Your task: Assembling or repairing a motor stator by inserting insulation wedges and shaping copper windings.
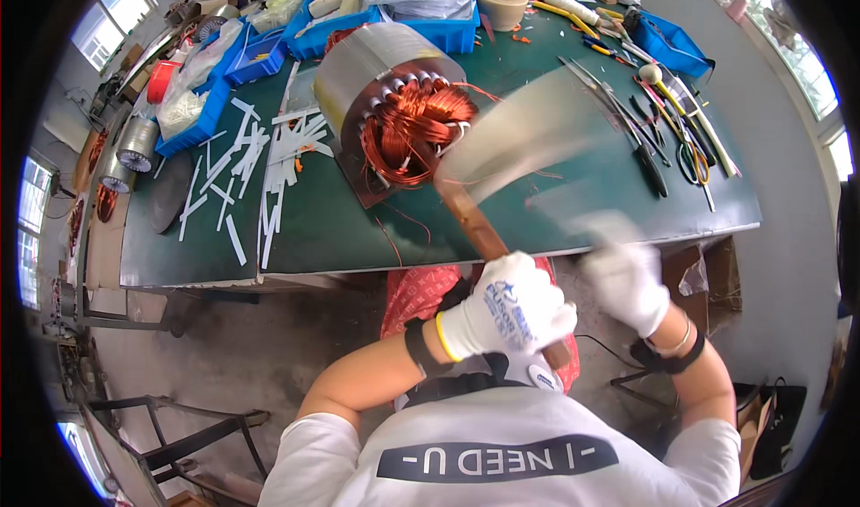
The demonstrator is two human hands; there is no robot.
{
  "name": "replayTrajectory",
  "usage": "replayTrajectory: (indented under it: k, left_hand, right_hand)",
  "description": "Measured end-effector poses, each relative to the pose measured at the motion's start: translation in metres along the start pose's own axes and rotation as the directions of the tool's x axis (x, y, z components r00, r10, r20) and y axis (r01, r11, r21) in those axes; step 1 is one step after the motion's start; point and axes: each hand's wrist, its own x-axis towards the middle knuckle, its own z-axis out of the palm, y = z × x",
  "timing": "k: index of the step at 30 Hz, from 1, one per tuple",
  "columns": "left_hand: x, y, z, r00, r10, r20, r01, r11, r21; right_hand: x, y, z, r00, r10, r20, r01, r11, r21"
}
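My left hand (511,303), in a white glove with a yellow cuff, is wrapped round a brown wooden bar (477,222). The bar's far end reaches the orange-red copper wire windings (414,126), which bulge from the near face of a grey metal motor stator (372,55). Right of them, my gloved right hand (625,274) is smeared by motion, so its fingers cannot be made out. A pale blurred streak (533,131) sweeps over the table between the windings and the right-hand tools; what it is cannot be told. Loose copper wires trail from the windings.
White strips (237,171) lie scattered on the green table (331,238) left of the stator. Blue bins (439,32) line the back. Scissors (694,153), a black-handled blade tool (647,162) and a white-headed mallet (651,74) lie at right. A tan round block (502,4) stands behind.
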Motion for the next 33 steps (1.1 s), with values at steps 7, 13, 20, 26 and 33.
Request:
replayTrajectory:
  k: [7,13,20,26,33]
  left_hand:
    - [0.029,0.043,-0.015,0.987,0.154,-0.046,-0.16,0.932,-0.326]
    - [0.056,0.034,0.025,0.961,0.274,-0.023,-0.246,0.821,-0.514]
    - [0.061,0.052,-0.122,0.96,-0.245,0.135,0.28,0.831,-0.481]
    - [-0.013,0.089,-0.168,0.932,-0.357,0.057,0.353,0.865,-0.357]
    - [-0.031,0.055,-0.208,0.931,-0.366,0.018,0.364,0.92,-0.146]
  right_hand:
    - [-0.059,0.002,0.005,0.746,0.531,0.402,-0.605,0.289,0.742]
    - [-0.012,-0.005,0.005,0.642,0.548,0.536,-0.686,0.099,0.72]
    - [0.018,0.185,-0.081,0.872,0.458,-0.171,-0.484,0.756,-0.441]
    - [0.038,0.337,-0.125,0.843,0.535,-0.05,-0.366,0.505,-0.782]
    - [0.072,0.292,-0.078,0.796,0.603,-0.044,-0.387,0.453,-0.803]
